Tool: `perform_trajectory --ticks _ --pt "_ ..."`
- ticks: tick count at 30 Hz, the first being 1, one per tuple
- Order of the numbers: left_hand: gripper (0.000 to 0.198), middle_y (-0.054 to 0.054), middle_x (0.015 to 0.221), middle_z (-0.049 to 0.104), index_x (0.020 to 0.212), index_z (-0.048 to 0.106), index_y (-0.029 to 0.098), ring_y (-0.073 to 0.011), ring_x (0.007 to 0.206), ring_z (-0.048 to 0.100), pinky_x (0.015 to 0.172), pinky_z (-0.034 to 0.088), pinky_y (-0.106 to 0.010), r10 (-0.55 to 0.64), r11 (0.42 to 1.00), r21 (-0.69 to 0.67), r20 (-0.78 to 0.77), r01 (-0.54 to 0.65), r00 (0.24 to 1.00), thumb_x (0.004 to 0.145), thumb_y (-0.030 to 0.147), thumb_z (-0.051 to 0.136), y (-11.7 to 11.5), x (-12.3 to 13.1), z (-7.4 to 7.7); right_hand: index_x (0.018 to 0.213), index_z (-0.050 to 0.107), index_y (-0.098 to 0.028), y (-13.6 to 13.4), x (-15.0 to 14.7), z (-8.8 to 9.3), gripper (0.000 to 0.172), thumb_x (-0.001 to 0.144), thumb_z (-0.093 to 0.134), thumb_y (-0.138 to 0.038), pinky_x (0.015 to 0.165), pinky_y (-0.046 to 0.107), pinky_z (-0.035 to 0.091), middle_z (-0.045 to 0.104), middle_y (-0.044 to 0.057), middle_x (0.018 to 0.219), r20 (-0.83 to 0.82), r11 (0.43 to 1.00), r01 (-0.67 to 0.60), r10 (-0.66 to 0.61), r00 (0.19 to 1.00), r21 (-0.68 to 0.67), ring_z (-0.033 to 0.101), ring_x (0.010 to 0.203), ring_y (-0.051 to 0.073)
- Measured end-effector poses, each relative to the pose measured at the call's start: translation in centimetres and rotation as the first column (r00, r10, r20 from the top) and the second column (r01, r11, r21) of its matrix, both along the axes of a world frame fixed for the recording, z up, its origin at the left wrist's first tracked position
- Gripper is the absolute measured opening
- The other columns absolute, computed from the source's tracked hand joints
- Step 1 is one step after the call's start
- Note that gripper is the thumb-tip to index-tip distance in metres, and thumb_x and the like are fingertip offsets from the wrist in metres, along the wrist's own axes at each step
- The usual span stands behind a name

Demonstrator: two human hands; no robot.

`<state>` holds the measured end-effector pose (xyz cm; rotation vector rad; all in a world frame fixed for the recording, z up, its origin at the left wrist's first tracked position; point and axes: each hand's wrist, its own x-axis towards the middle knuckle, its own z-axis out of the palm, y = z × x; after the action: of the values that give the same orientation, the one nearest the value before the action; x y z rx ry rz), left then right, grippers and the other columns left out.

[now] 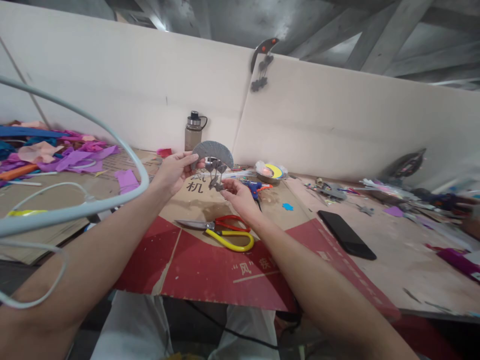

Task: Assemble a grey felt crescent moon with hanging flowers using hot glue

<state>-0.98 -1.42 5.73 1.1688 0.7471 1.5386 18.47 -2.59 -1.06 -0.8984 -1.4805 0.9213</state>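
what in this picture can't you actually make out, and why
- Right hand, head view: whether it pinches or only touches the dark shapes; too small and blurred.
- Bottle, head view: its base, hidden behind the crescent and left hand.
- White print, head view: part of the line, covered by the right forearm.
- Purple thing, head view: its far end, cut off by the right edge.

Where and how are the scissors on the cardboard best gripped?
Probably by the yellow handle, coming from the person's side: the scissors lie flat, that loop is the nearer one, and the blades point left, away from it.
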Motion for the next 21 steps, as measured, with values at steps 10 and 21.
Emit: perform_trajectory --ticks 10,21 --pt "0.005 -0.005 0.079 0.072 0.076 0.066 0.013 -0.0106 0.066 0.066 0.061 0.053 -0.019 -0.007 1.000 -0.022 0.004 0.007 1.000 0.073 0.017 0.068 0.0 0.0 -0.1 0.099 0.060 -0.020 0.0 0.2 0.6 0.032 0.068 0.061 -0.026 0.073 0.027 0.043 0.063 0.003 0.095 -0.068 1.000 0.016 -0.016 0.998 -0.013 0.056 0.082 0.014" --pt "0.003 -0.005 0.075 0.071 0.075 0.067 0.012 -0.0097 0.064 0.066 0.056 0.050 -0.017 -0.043 0.998 -0.052 -0.024 0.041 0.999 0.074 0.014 0.067 -0.6 0.6 0.0 0.088 0.062 -0.022 -0.9 1.1 2.6 0.028 0.081 0.054 -0.048 0.064 0.025 0.041 0.061 0.000 0.080 -0.142 0.985 0.133 -0.117 0.983 0.110 0.054 0.075 0.014"
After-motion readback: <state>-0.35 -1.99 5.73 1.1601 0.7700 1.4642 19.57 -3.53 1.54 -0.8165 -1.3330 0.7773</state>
